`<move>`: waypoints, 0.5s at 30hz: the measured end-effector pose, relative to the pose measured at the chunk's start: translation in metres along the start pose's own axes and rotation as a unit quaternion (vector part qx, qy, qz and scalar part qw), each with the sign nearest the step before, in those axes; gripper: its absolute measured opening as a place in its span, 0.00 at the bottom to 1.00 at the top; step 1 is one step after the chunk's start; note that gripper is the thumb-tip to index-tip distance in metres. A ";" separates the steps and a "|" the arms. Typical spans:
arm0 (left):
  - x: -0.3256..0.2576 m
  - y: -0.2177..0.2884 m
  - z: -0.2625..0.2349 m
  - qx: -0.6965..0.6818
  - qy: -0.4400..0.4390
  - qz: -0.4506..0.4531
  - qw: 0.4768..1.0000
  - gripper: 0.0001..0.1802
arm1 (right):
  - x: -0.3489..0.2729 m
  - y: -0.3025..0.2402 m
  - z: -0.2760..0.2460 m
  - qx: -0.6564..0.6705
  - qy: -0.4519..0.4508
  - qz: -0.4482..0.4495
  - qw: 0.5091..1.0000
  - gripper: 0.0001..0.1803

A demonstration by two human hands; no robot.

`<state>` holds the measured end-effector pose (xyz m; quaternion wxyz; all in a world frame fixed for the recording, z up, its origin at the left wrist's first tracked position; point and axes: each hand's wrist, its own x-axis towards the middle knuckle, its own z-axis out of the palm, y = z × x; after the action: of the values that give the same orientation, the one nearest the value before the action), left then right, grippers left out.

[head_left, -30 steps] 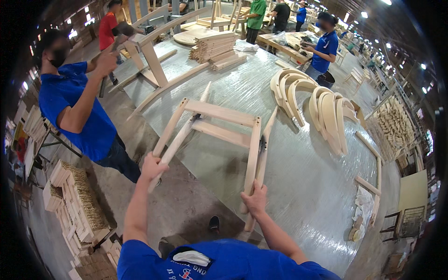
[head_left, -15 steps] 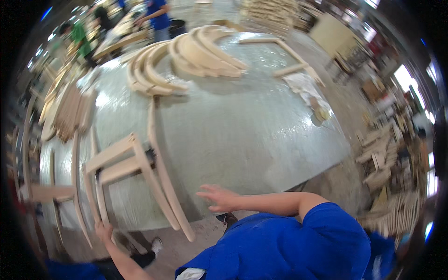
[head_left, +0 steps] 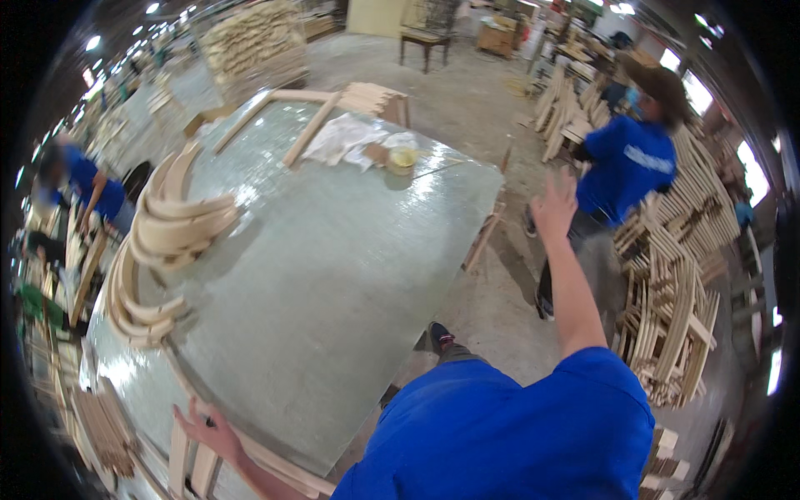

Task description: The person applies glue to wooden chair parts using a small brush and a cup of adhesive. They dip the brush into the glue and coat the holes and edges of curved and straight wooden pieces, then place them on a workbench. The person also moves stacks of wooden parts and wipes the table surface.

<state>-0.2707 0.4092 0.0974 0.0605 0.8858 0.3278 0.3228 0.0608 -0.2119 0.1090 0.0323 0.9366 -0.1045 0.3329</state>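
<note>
While the left hand (head_left: 198,427) rests on a wooden frame (head_left: 250,462) at the near left corner of the desk (head_left: 333,267), its fingers are spread over the wood, and I cannot tell if they close around it. The frame lies partly on the desk edge, with its pale slats running to the near side. The right hand (head_left: 554,204) is raised in the air to the right of the desk, with the fingers open and nothing in the grip. On the left part of the desk is a pile of curved wooden pieces (head_left: 162,250). At the far side lie a white cloth (head_left: 346,137) and a small yellow cup (head_left: 402,157). Beyond the right hand stands another person in a blue shirt (head_left: 625,171), beside stacks of wooden frames (head_left: 675,308) on the floor
</note>
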 end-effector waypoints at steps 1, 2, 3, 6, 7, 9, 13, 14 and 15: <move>0.020 0.044 -0.009 -0.015 0.023 0.037 0.999 0.22 | 0.014 0.044 0.012 -0.072 0.045 0.033 0.996 0.33; 0.036 0.072 -0.016 -0.066 0.061 0.084 0.992 0.22 | 0.032 0.077 0.023 -0.106 -0.349 0.032 0.931 0.33; 0.046 0.097 -0.023 -0.113 0.101 0.124 0.981 0.23 | 0.049 0.098 0.036 -0.113 -0.688 0.020 0.717 0.32; 0.073 0.207 -0.061 -0.273 0.196 0.288 0.897 0.23 | 0.068 0.120 0.092 0.117 -0.323 0.023 0.939 0.22; 0.072 0.231 -0.067 -0.370 0.193 0.331 0.846 0.24 | 0.066 0.130 0.107 0.184 -0.190 0.022 0.964 0.19; 0.070 0.268 -0.078 -0.386 0.299 0.261 0.833 0.29 | 0.080 0.149 0.131 0.199 -0.255 -0.012 0.946 0.14; 0.080 0.407 -0.095 -0.436 0.351 0.565 0.606 0.20 | 0.126 0.175 0.170 0.126 -0.435 -0.034 0.891 0.12; 0.077 0.419 -0.092 -0.437 0.335 0.581 0.600 0.19 | 0.138 0.182 0.175 0.072 -0.533 -0.034 0.842 0.16; 0.073 0.430 -0.090 -0.428 0.328 0.583 0.608 0.19 | 0.139 0.181 0.185 0.022 -0.631 -0.038 0.775 0.19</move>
<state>-0.0509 0.1107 0.3434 0.1198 0.5975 -0.4355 0.6625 0.2408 -0.4371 0.0514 -0.0487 0.9402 -0.0586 -0.3320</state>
